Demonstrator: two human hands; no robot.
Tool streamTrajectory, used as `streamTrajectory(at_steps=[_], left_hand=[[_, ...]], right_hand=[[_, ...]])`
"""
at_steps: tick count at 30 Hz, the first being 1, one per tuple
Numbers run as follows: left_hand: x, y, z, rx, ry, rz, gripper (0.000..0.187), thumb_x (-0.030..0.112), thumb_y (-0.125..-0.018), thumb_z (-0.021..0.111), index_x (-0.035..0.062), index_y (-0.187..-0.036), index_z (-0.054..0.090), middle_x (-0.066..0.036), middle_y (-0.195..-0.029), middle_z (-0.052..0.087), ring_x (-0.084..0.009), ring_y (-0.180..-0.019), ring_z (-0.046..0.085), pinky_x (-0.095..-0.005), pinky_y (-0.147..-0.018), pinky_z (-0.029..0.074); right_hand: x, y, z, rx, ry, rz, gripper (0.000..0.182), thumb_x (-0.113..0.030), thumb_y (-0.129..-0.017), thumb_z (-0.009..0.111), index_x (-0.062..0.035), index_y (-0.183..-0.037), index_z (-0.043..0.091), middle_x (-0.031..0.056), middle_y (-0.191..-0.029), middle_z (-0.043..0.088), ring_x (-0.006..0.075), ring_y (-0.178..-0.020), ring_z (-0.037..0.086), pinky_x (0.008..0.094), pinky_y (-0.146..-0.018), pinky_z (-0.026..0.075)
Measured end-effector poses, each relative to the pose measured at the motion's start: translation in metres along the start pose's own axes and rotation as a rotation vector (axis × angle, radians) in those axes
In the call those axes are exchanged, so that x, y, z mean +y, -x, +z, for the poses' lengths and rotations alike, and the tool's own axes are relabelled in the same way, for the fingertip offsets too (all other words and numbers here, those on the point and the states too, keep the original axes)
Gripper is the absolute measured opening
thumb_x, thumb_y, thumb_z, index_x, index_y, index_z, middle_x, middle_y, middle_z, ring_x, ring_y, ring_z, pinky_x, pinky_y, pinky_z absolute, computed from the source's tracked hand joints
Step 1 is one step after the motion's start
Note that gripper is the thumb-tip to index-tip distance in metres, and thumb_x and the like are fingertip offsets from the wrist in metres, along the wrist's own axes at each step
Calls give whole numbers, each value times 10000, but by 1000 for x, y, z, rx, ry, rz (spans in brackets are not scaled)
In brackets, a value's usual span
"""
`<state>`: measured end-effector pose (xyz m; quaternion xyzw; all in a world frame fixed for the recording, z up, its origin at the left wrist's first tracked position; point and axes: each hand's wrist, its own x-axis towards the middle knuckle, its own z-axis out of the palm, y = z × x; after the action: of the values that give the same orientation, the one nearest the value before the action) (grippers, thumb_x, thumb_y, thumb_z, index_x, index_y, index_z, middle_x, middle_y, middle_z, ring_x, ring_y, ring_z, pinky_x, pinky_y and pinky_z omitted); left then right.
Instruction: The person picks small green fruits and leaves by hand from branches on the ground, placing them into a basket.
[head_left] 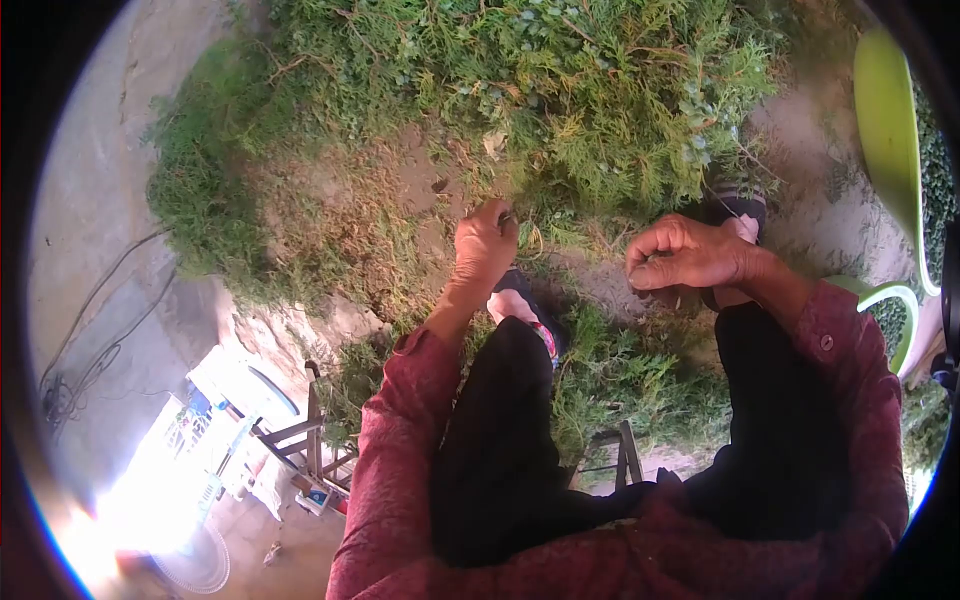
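My left hand [485, 240] is closed with its fingers curled, low over the ground beside my left foot. Whatever it may hold is hidden. My right hand [690, 252] hovers near my right foot, thumb pressed toward the curled fingers. Anything between them is too small to make out. Just beyond both hands lies a large heap of cut evergreen branches [600, 110], with flat, scaly green sprays and pale bluish cones. Loose green and brown sprigs [340, 215] cover the ground to the left of my left hand.
A lime-green plastic container [885, 130] stands at the far right, with small green pieces beside its rim. More evergreen cuttings [630, 375] lie between my legs. Wooden stool legs [312, 420], dark cables [110, 330] and a brightly lit white object [245, 385] are to the left.
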<state>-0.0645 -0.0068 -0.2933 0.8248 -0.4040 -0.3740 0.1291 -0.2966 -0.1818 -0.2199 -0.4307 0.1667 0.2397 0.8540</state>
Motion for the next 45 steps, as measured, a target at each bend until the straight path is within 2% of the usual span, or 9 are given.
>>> streamTrajectory(at_steps=[2,12,15,22,35,38,40,42,45], left_hand=[[11,4,0,83,-142,210,299,246,-686,662,61,-882,534,-136,-761,573,-309,-708,580,-394,-618,469],[-12,-8,21,30,-321,168,374,235,-662,686,19,-923,529,-134,-762,588,-263,-687,592,-388,-615,472],[-2,-3,-15,-178,514,-277,225,55,-743,612,1,-959,577,-82,-836,610,-102,-702,548,-255,-572,450],[-8,13,-36,-144,1196,-429,183,17,-770,594,-19,-946,560,-52,-813,592,-119,-646,557,-257,-532,471],[-43,8,-39,-240,1434,-373,146,-9,-807,516,7,-944,565,-71,-878,605,-175,-733,570,-325,-619,477],[-65,5,-41,-184,1362,-373,160,43,-790,561,22,-948,574,-74,-889,604,-171,-754,570,-314,-635,474],[-66,2,-46,114,-23,-185,199,104,-745,617,39,-931,589,-104,-901,603,-209,-781,573,-329,-689,466],[-54,8,-51,304,-180,-223,243,141,-696,646,43,-912,598,-133,-897,595,-267,-811,565,-347,-745,450],[-37,12,-40,278,-152,168,214,131,-690,632,48,-885,599,-137,-868,586,-307,-832,560,-375,-754,449]], right_hand=[[0,-1,1,2,5,-6,295,-340,-836,573,-46,-813,582,-43,-641,519,28,-582,481,204,-531,392],[3,-3,-1,14,-9,5,297,-342,-834,572,-47,-807,582,-43,-647,520,29,-580,479,203,-527,391],[-2,1,0,25,-11,12,301,-344,-832,573,-44,-804,580,-36,-648,527,38,-584,503,209,-527,398],[-7,1,2,30,31,36,312,-353,-826,575,-41,-811,583,-15,-644,542,59,-571,536,217,-517,412],[-7,-6,3,39,43,47,314,-367,-807,591,-53,-803,586,-9,-655,563,63,-572,556,191,-480,414],[-10,-7,5,46,53,64,313,-366,-805,592,-54,-799,588,-10,-654,560,63,-569,552,191,-483,414],[-9,-7,6,44,26,63,312,-364,-806,591,-52,-798,588,-8,-660,558,64,-565,547,194,-491,417],[-7,-9,6,35,7,61,311,-362,-806,592,-51,-800,589,-6,-665,560,65,-569,549,197,-494,419],[-8,-9,8,42,-14,89,305,-350,-815,588,-46,-795,584,-14,-653,547,61,-565,539,207,-506,410]])
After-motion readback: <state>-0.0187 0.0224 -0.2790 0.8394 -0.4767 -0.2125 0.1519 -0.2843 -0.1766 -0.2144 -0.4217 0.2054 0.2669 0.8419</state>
